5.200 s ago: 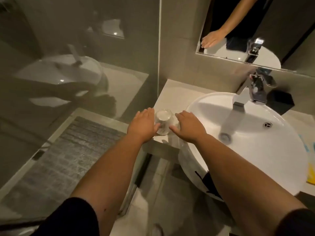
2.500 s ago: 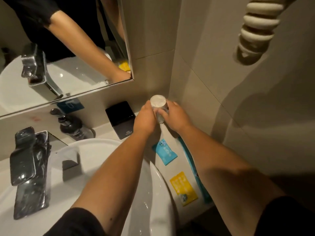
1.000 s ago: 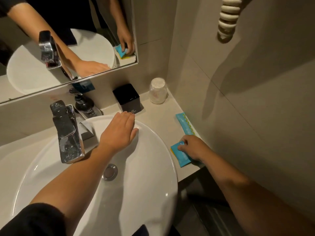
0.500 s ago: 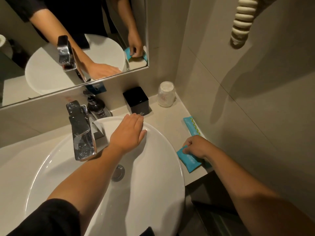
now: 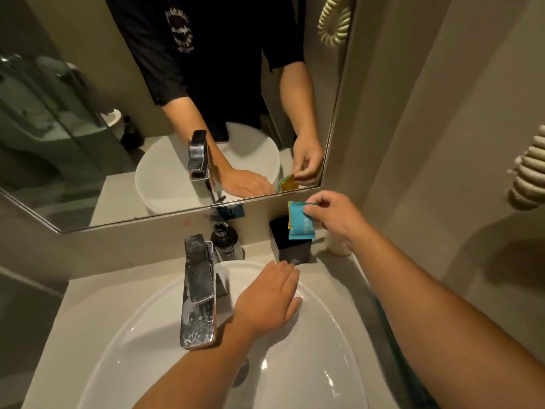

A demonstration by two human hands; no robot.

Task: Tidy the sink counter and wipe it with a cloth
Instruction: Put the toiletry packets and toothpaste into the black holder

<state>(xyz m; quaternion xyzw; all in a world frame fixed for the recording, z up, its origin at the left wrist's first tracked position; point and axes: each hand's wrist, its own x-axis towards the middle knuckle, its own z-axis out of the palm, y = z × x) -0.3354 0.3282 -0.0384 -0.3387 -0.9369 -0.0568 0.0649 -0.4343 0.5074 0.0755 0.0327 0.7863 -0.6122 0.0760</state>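
Sink counter (image 5: pixel 333 278): right hand (image 5: pixel 336 219) pinches blue packet (image 5: pixel 300 221) above black box (image 5: pixel 292 246); left hand (image 5: pixel 265 305) flat, open, on basin rim (image 5: pixel 312 290).

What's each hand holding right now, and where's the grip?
Right hand pinches the flat blue sachet, a yellow one behind it, by its top right edge. Left hand holds nothing, flat on the white basin rim.

The person wears a black short-sleeved shirt (image 5: pixel 206 54) with a pale printed emblem (image 5: pixel 180 31) on the chest; both forearms and hands are bare.
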